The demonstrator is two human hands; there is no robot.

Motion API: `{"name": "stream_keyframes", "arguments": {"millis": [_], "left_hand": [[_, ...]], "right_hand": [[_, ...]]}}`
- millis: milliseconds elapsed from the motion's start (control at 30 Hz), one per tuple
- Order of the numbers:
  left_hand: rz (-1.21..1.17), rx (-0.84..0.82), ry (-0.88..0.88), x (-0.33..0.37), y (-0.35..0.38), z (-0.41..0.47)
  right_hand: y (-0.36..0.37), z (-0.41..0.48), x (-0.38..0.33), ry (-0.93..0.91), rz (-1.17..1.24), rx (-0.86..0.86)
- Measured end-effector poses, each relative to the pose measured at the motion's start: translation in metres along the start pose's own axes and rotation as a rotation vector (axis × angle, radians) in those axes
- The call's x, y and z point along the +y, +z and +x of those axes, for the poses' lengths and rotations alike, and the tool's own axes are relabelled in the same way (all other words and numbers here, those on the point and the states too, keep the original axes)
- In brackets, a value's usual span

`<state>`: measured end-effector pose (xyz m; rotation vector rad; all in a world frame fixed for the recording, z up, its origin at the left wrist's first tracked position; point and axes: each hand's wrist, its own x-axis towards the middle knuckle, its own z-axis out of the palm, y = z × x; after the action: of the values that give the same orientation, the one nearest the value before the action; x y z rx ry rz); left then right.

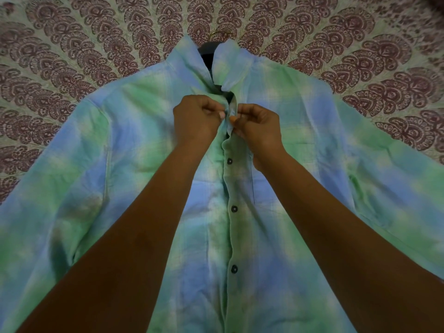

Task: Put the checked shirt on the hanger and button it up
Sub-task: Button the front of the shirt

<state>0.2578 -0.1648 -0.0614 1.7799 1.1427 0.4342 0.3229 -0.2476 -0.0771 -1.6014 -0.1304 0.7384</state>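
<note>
"Across the patterned bedspread (72, 56), what is laid out?" asks the student.

"A checked shirt (134, 131) in green and blue, front side up, sleeves spread to either side. It lies flat on the bedspread and fills most of the view. A dark hanger (207, 52) sits inside it. Its body shows in the gap of the collar (230, 66), and its brass-coloured hook (222, 32) pokes out above the collar onto the bedspread."

"How far is the front closed?"

"Three dark buttons (234, 208) down the middle are fastened. Above them the front edges part slightly, and the collar stands open."

"And the hands?"

"Both meet just below the collar, above the top fastened button. The left hand (195, 118) has its fingers curled, thumb and forefinger pinching the shirt's front edge from its side. The right hand (258, 124) mirrors it, fingers curled, thumb and forefinger pinching the opposite edge. The fingertips (222, 114) of the two hands nearly touch. Whether a button lies between them cannot be told, as fabric and fingers hide the spot. Both forearms (149, 224) reach over the lower part of the shirt."
</note>
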Motion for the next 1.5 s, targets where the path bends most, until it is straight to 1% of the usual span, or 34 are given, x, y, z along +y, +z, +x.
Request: {"name": "stream_keyframes", "arguments": {"millis": [167, 267, 367, 433, 567, 633, 733, 800, 867, 933, 1067, 1200, 1400, 1500], "left_hand": [[-0.062, 0.013, -0.041, 0.001, 0.001, -0.001], [-0.052, -0.006, -0.041, 0.003, 0.000, -0.003], [0.026, 0.006, 0.015, 0.004, 0.002, -0.004], [0.036, 0.003, 0.019, 0.003, 0.003, -0.006], [-0.069, -0.048, -0.024, -0.001, 0.004, -0.008], [-0.098, -0.042, -0.061, -0.004, 0.002, -0.006], [-0.148, 0.014, -0.104, -0.006, 0.001, -0.003], [-0.169, 0.015, -0.123, -0.006, 0.000, -0.001], [-0.211, -0.033, -0.139, -0.005, 0.000, -0.001], [-0.252, -0.070, -0.156, -0.005, 0.000, -0.003], [-0.282, -0.055, -0.192, -0.005, 0.002, -0.003], [-0.332, -0.038, -0.259, 0.001, 0.005, -0.003], [-0.448, -0.072, -0.318, 0.006, 0.001, -0.005], [-0.483, -0.105, -0.342, 0.011, -0.002, -0.004]], "right_hand": [[0.003, 0.002, 0.002, -0.045, -0.134, 0.071], [0.003, 0.002, 0.002, -0.042, -0.122, 0.083], [0.001, 0.001, 0.001, -0.047, -0.132, 0.070], [0.000, 0.002, 0.001, -0.049, -0.154, 0.073], [0.001, 0.005, 0.002, -0.072, -0.196, 0.077], [0.002, 0.005, 0.001, -0.087, -0.214, 0.052], [0.002, 0.003, -0.003, -0.078, -0.114, -0.031], [0.002, 0.001, -0.004, -0.058, -0.027, -0.053], [-0.001, 0.000, -0.001, -0.058, 0.007, -0.040], [-0.002, 0.002, 0.002, -0.059, -0.043, -0.013], [0.004, 0.004, 0.005, -0.047, -0.112, 0.073], [0.008, 0.000, 0.003, -0.171, -0.207, 0.120], [0.013, -0.012, 0.006, -0.362, -0.301, 0.164], [0.012, -0.012, 0.008, -0.424, -0.354, 0.179]]}}
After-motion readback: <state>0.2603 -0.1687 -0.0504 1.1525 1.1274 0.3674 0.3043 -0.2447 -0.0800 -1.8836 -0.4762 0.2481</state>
